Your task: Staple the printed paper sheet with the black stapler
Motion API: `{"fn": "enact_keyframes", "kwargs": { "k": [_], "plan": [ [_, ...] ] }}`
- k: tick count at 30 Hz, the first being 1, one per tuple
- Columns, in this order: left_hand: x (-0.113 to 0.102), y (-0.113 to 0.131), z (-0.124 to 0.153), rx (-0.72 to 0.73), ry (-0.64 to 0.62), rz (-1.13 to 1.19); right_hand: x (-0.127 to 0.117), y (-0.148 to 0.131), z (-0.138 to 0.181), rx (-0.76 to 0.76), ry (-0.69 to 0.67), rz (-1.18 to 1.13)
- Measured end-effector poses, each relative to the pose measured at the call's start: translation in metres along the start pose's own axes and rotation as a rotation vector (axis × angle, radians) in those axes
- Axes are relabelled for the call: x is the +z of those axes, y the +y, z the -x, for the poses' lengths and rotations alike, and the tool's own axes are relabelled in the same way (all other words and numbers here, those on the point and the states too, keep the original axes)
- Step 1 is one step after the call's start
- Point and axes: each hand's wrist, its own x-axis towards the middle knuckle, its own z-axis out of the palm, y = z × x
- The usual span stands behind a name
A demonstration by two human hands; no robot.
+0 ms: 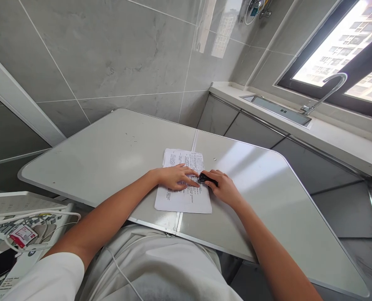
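Observation:
Printed sheets of white paper (182, 202) lie on the folding table, across its middle seam. My left hand (175, 176) rests flat on the printed text with its fingers spread, holding the sheets down. At the right edge of the paper, my right hand (222, 187) is closed around a small black stapler (207, 179). The stapler's front end is over the paper's edge, close to my left fingertips. Its jaws are too small to make out.
The pale folding table (254, 175) stands by a grey tiled wall. Tiny bits (215, 159) lie on its top. To the left, a white cart (32, 200) holds cables and a red-and-white box (23, 236). A counter with a sink (279, 109) and faucet (332, 90) runs along the right.

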Motion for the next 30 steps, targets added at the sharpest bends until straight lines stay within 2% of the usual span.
{"fn": "enact_keyframes", "kwargs": {
  "k": [8,23,30],
  "plan": [
    [0.001,0.001,-0.001,0.011,0.043,0.022,0.002,0.001,0.0,0.004,0.005,0.04],
    [0.002,-0.001,0.001,0.005,0.017,0.003,-0.001,-0.004,-0.001,0.047,-0.021,0.017],
    [0.002,-0.001,0.0,-0.005,0.003,-0.008,-0.002,-0.016,-0.003,0.081,-0.072,0.195]
  ]
}}
